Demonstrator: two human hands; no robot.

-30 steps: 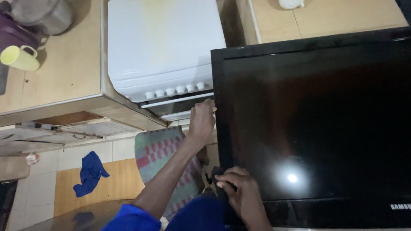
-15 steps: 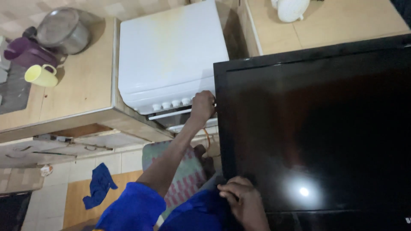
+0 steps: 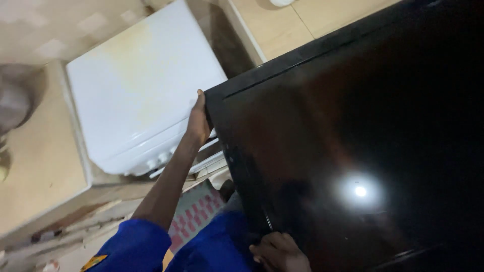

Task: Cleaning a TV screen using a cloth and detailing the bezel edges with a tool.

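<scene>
Left hand (image 3: 198, 121) grips the TV (image 3: 353, 151) top-left edge; right hand (image 3: 280, 251) grips its lower-left edge, beside the stove (image 3: 136, 85)

Dark flat screen held at its left edge

The flat screen (image 3: 353, 151), a wide black rectangle in a glossy black frame, lies tilted just right of the left hand (image 3: 198, 123), which grips its upper left corner; the right hand (image 3: 280, 252) touches its lower edge. A bright light spot reflects above and right of that hand.

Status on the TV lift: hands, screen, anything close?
Left hand gripping top corner of black flat-screen TV. Right hand on its lower edge. TV tilted, off any surface. White stove close beside the left hand.
</scene>
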